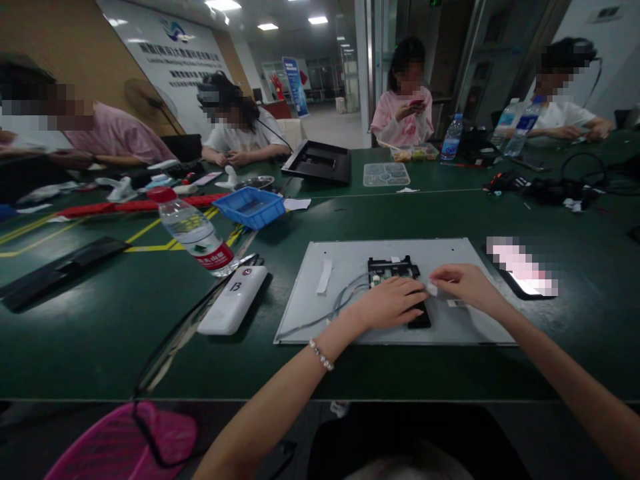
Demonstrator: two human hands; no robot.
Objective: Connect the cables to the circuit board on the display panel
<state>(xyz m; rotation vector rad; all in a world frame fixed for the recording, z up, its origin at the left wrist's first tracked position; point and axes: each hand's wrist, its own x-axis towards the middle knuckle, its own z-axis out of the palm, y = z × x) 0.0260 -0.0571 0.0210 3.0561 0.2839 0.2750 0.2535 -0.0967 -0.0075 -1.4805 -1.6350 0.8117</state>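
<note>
- Right hand (463,287): grip together, thumb and finger pinched on a white scrap (433,289), perhaps tape, though it is too small to be sure; fingertips suit so slight a piece.
- Left hand (393,303): grip apart, fingers stretched flat across the black frame (421,317), probably to steady it.
- The black frame sits on the grey panel (350,255), with grey wires (345,303) trailing left, away from the right hand.
- The panel lies flat on the green surface (425,370) before the person, likely for firm support and easy reach.
- A phone (523,267) lies to its right; a white power bank (233,301) and a bottle (195,230) stay left, seemingly kept aside.
</note>
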